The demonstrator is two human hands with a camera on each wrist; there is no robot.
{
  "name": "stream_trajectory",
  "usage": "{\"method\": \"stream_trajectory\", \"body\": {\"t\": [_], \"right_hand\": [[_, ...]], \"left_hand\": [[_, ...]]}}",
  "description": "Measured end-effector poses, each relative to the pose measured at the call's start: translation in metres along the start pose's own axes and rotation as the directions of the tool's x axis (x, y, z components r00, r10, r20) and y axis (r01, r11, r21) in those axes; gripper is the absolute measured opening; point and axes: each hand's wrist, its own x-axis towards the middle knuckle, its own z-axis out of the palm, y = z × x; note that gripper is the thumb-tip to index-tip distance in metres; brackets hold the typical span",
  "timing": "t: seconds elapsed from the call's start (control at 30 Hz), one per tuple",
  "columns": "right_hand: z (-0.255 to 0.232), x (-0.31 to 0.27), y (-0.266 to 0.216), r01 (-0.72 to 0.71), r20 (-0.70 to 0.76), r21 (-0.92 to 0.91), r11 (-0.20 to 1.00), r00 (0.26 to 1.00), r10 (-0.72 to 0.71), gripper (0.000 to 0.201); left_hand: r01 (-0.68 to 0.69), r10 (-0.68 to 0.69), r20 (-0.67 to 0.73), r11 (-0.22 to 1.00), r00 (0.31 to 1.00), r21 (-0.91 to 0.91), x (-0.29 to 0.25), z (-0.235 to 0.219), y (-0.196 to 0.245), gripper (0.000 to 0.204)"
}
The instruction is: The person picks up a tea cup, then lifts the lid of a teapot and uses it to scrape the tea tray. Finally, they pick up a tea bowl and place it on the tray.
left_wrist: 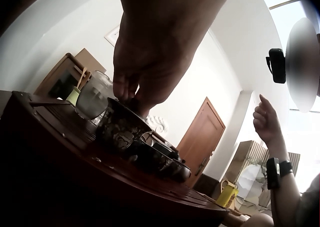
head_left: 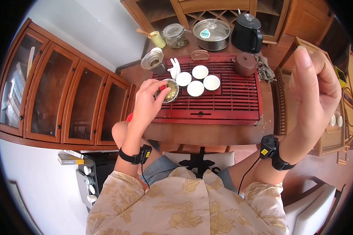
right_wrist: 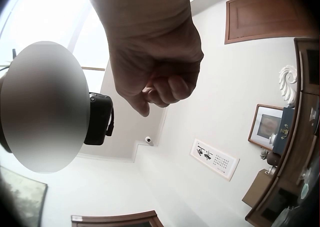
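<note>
My left hand [head_left: 147,97] is over a round bowl [head_left: 175,96] at the left side of the red slatted tea tray [head_left: 231,109]. Its thumb and fingers pinch a small red piece [head_left: 163,87] above greenish-yellow tea leaves [head_left: 171,93] in the bowl. In the left wrist view, the fingertips are right at the rim of the dark-looking, patterned bowl [left_wrist: 120,129]. My right hand [head_left: 317,84] is raised well away from the tray, its fingers curled and thumb extended, and nothing shows in it. Four-petal fashion, several white cups [head_left: 195,89] stand beside the bowl.
A white hand-shaped figurine [head_left: 174,68] and a strainer on a pitcher [head_left: 152,60] stand behind the bowl. A brown teapot [head_left: 245,64] is at the tray's back right. Behind are a glass jar [head_left: 175,36], a lidded pot [head_left: 211,35] and a black kettle [head_left: 246,33].
</note>
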Motion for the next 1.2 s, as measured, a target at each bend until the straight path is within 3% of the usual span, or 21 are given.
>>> {"method": "stream_trajectory", "body": {"t": [0.07,0.17,0.27,0.53,0.73,0.83,0.93,0.97,1.03,1.1,1.17,1.2], "right_hand": [[0.003,-0.001,-0.002,-0.021,0.014,0.027,0.999,1.000,0.021,0.034],[0.005,-0.001,-0.002,-0.017,0.006,0.045,0.999,1.000,0.017,0.034],[0.005,-0.001,-0.003,-0.024,0.002,0.042,0.999,1.000,0.024,0.035],[0.002,-0.001,-0.002,-0.010,0.013,0.006,1.000,1.000,0.010,0.036],[0.008,-0.001,-0.006,-0.039,0.029,0.056,0.998,0.999,0.037,0.035],[0.008,-0.004,-0.006,-0.073,0.017,0.057,0.996,0.997,0.073,0.035],[0.004,-0.004,-0.004,-0.077,0.031,0.014,0.997,0.997,0.076,0.035],[0.003,-0.003,-0.004,-0.071,0.043,-0.002,0.998,0.997,0.071,0.035],[0.004,-0.002,-0.005,-0.066,0.048,-0.006,0.998,0.997,0.066,0.037],[0.004,-0.003,-0.005,-0.062,0.059,-0.001,0.998,0.996,0.062,0.038],[0.003,-0.003,-0.004,-0.053,0.084,0.014,0.999,0.995,0.051,0.039],[0.003,-0.003,-0.005,-0.081,0.069,0.026,0.996,0.995,0.079,0.038]], "left_hand": [[0.028,-0.028,0.048,1.000,0.998,-0.005,0.000,-0.002,-0.002,0.030],[-0.150,0.139,0.096,0.981,0.986,0.123,-0.002,-0.004,0.001,0.048],[-0.098,0.089,0.163,0.994,0.983,0.051,-0.006,0.002,0.004,0.063],[-0.053,0.053,0.013,0.998,0.999,0.019,-0.005,0.023,-0.021,0.057],[0.020,-0.026,0.089,0.997,0.996,0.069,-0.003,0.017,-0.026,0.064],[-0.054,0.055,0.002,0.983,0.999,0.178,-0.004,0.013,-0.015,0.067],[-0.073,0.087,-0.119,0.990,0.989,0.121,-0.005,-0.009,-0.013,0.070],[-0.049,0.064,-0.196,0.996,0.979,0.080,-0.008,-0.018,-0.011,0.059],[0.181,-0.181,-0.276,0.983,0.944,-0.027,-0.026,-0.039,-0.015,0.038],[0.221,-0.305,-0.423,0.946,0.853,-0.236,-0.054,-0.055,-0.043,0.022],[0.265,-0.386,-0.499,0.917,0.776,-0.297,-0.094,-0.077,-0.079,0.022],[0.372,-0.446,-0.528,0.895,0.723,-0.246,-0.117,-0.087,-0.094,0.023]]}}
